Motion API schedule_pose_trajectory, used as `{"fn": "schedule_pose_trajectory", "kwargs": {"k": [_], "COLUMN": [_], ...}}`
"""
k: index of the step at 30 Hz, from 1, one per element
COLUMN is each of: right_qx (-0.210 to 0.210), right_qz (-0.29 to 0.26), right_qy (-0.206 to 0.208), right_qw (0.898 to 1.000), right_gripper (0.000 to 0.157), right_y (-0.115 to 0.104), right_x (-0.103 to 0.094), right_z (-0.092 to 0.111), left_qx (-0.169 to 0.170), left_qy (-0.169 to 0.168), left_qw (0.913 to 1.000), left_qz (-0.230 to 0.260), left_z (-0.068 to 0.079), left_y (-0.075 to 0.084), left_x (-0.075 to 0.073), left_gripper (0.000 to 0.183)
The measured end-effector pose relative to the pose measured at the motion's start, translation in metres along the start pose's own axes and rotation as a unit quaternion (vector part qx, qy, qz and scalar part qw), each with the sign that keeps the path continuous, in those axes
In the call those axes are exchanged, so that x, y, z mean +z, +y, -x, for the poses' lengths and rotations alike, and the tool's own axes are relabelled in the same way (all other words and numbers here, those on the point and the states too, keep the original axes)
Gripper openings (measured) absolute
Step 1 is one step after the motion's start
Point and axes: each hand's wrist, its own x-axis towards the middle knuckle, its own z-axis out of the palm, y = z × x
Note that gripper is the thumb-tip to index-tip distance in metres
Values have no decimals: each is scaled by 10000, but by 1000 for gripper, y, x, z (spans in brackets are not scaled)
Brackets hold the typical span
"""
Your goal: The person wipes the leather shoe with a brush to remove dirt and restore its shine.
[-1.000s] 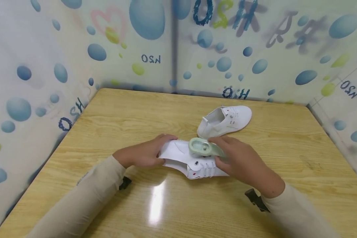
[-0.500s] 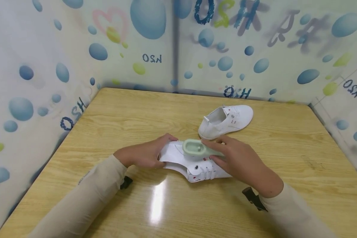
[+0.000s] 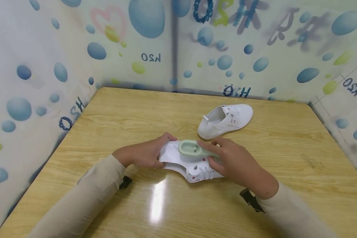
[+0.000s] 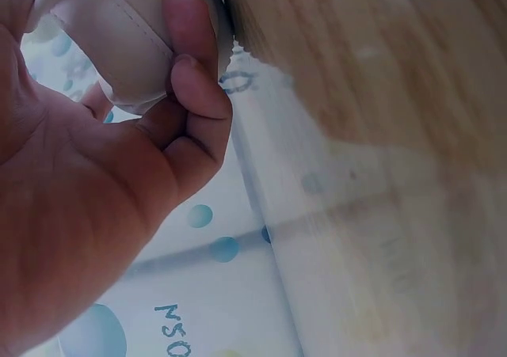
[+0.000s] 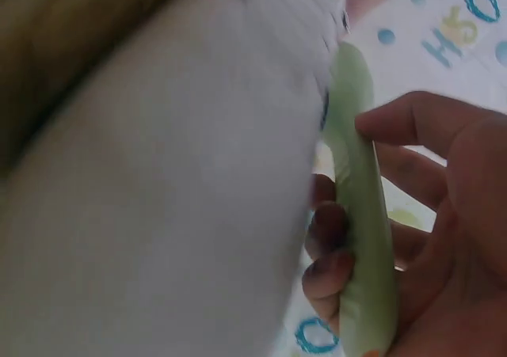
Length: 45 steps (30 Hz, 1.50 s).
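Note:
A white lace-up shoe (image 3: 169,153) is tipped on its side at the table's middle, its opening towards me and its toe to the right. My left hand (image 3: 147,152) grips it by the heel; the left wrist view shows fingers of that hand (image 4: 119,159) curled round the heel (image 4: 119,36). In my right hand (image 3: 233,158) is a pale green brush (image 3: 188,147), its oval head against the shoe's upper side. Curled fingers of the right hand (image 5: 444,206) hold the brush handle (image 5: 364,238) in the right wrist view. The bristles are hidden.
A second white shoe (image 3: 226,120) stands upright behind the held one, toe to the right. The wooden table (image 3: 131,109) meets a patterned wall (image 3: 119,66) at the back, with more wall at both sides. Light glares off the table's front.
My right hand has slid the brush to the left along the shoe's side, towards the heel. The left hand keeps its grip, and the shoe has tilted slightly.

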Motion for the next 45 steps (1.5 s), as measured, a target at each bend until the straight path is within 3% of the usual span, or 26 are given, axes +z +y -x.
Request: {"fn": "schedule_pose_trajectory", "kwargs": {"k": [3, 7, 15, 18, 30, 36, 45], "right_qx": [-343, -432, 284, 358, -420, -207, 507], "right_qz": [43, 138, 116, 51, 239, 292, 34], "right_qy": [185, 150, -389, -425, 270, -5, -662], "right_qw": [9992, 9989, 9988, 9984, 9985, 9994, 9965], "right_gripper": [55, 57, 54, 54, 57, 56, 52], "right_y": [-5, -8, 2, 4, -8, -7, 5], "right_x": [10, 10, -23, -28, 8, 2, -35], "right_z": [-2, -3, 7, 10, 1, 2, 13], "left_qx": [34, 57, 17, 55, 66, -22, -106], "left_qy": [-7, 13, 12, 17, 2, -12, -16], "left_qw": [10000, 10000, 10000, 10000, 10000, 10000, 9999], "left_qz": [50, 79, -38, -27, 52, 93, -67], "left_z": [1, 2, 2, 2, 1, 2, 1], "left_y": [0, -1, 1, 2, 2, 2, 0], "left_x": [0, 0, 0, 0, 0, 0, 1], "left_gripper": [82, 82, 81, 81, 81, 81, 83]}}
